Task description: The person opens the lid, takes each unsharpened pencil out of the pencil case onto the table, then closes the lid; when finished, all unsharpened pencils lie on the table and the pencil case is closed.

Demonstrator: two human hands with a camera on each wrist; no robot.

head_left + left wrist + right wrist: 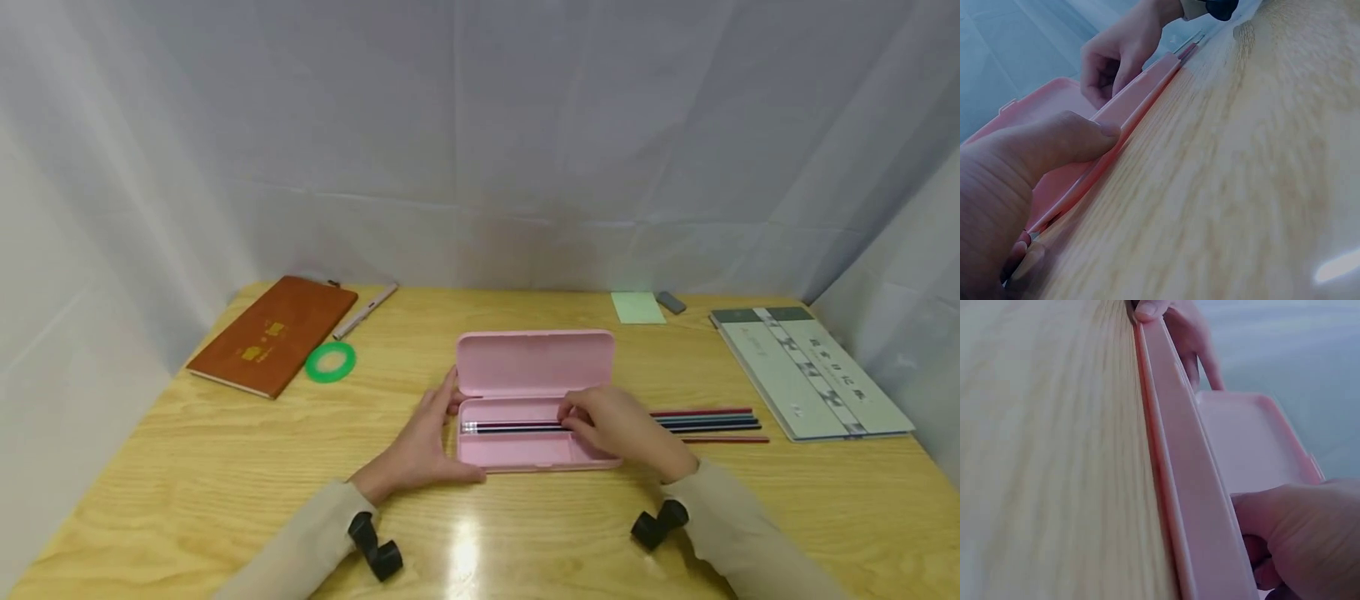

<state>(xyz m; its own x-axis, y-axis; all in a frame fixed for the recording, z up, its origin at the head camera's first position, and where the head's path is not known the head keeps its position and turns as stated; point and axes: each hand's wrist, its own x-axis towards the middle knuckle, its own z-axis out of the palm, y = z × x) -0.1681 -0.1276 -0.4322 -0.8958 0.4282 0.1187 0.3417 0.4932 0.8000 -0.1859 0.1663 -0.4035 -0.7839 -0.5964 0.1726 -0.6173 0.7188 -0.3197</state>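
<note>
An open pink pencil case [516,452] lies on the table with its lid [536,363] raised at the back. Dark pencils [517,427] lie lengthwise in its rear compartment, their pale ends at the left. My left hand [423,446] holds the case's left end, thumb at the front corner and fingers by the back; in the left wrist view the thumb [1079,140] presses the front wall. Over the right part of the case, my right hand [611,421] has its fingers curled down, pinching a pencil. Its fingertips are partly hidden behind the case wall in both wrist views.
Several pencils [712,421] lie right of the case, partly behind the right hand. A pale-covered book [817,375] is farther right. Sticky notes [637,307] and a grey eraser [671,302] are at the back. Leftward are a brown notebook [273,333], green tape roll [330,362] and pen [365,312].
</note>
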